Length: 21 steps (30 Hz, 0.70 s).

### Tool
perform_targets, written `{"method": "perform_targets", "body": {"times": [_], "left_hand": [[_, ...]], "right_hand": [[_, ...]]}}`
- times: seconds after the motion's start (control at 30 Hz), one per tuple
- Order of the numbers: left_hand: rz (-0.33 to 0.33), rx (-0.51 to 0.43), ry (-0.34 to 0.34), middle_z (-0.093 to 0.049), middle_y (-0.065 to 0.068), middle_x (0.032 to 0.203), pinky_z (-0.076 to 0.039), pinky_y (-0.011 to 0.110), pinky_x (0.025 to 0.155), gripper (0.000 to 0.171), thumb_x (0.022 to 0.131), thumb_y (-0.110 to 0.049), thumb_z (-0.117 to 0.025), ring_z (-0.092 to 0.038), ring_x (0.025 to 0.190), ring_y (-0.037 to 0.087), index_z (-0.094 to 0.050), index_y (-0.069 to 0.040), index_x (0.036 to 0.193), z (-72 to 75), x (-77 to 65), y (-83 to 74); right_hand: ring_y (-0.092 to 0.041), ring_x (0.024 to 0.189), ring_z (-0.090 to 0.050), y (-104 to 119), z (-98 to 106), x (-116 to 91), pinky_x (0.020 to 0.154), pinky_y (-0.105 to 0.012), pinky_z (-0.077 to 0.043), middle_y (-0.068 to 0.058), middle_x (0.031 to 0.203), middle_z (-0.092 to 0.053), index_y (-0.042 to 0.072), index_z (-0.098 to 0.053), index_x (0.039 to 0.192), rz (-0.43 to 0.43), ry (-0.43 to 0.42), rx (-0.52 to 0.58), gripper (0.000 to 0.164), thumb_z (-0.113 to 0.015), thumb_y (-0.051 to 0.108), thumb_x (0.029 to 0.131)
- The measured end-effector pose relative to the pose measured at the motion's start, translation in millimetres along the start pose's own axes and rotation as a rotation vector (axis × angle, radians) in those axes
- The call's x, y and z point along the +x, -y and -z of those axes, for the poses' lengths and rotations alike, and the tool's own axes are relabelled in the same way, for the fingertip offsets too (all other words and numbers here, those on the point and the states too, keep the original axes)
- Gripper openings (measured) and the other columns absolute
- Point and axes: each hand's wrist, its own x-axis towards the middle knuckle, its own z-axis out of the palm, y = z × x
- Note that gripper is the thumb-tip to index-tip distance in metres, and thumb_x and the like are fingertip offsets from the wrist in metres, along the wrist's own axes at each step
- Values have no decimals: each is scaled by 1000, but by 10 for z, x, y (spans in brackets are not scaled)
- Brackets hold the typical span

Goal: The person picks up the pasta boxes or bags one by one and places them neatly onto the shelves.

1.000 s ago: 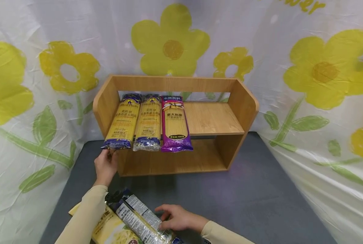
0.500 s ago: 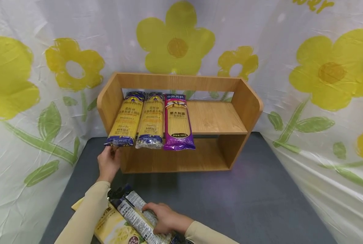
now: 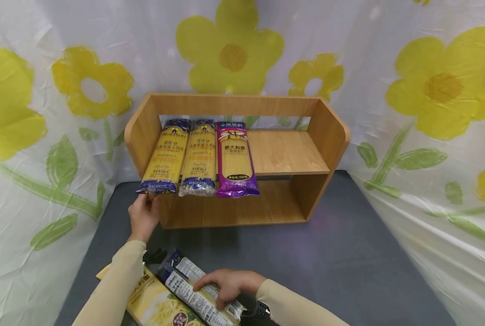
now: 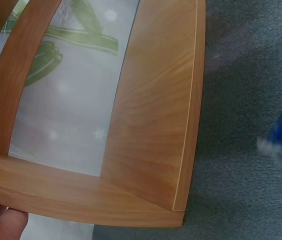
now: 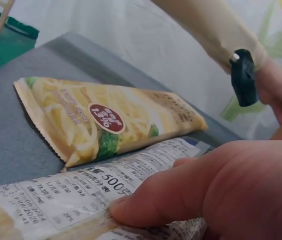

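Observation:
My left hand [image 3: 143, 219] grips the front edge of the wooden shelf's left side panel [image 4: 81, 197], just below a yellow-and-blue spaghetti pack [image 3: 165, 156]. Only fingertips [image 4: 10, 225] show at that edge in the left wrist view. On the dark table, my right hand [image 3: 232, 285] holds one of two spaghetti packs lying label side up. Its thumb [image 5: 146, 200] presses on the printed white label [image 5: 71, 195] of the nearer pack; the rest of its grasp is hidden. Against them lies a wide yellow noodle pack [image 5: 116, 115].
A second spaghetti pack [image 3: 199, 158] and a purple pasta pack [image 3: 237, 158] lie on the upper board [image 3: 287, 151], ends jutting past its front. The lower shelf board [image 3: 234, 213] sits beneath. A flower-printed curtain [image 3: 360, 90] hangs behind and at both sides.
The right hand has come down onto the two table packs, which have shifted slightly right. The left hand keeps its place at the shelf; the head view has swayed a little.

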Motion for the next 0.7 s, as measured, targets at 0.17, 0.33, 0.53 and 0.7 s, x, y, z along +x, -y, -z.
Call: {"method": "perform_targets", "body": {"times": [0.17,0.33,0.53,0.7], "left_hand": [[11,-5,2,-72,30,99,-31,-3,73,11,95,2,-62,-70,86,44,-62,7,104,25,-47,25],[20,-12,12,-72,31,103,-30,-6,73,15,96,0,-62,-71,87,45,-63,7,109,33,-56,46],[16,-22,22,-72,31,102,-29,-7,72,14,96,0,-62,-71,87,45,-63,6,108,16,-21,42],[17,-12,27,-72,30,99,-29,-6,69,12,96,0,-62,-68,83,40,-62,6,106,-5,-10,21]], "right_hand": [[6,122,-48,-94,-41,-151,98,-14,-42,-1,149,-58,16,-61,141,55,-17,23,81,-72,-17,68],[5,124,-48,-229,-77,-339,97,-13,-41,-8,149,-58,10,-61,141,76,-57,97,83,-72,-21,65],[4,122,-50,-495,-104,-683,100,-13,-40,-13,144,-62,3,-60,140,110,-247,86,84,-76,-19,60],[6,122,-49,-760,-93,-1098,98,-13,-40,-23,146,-57,-3,-57,141,131,-408,221,84,-73,-18,59]]}}
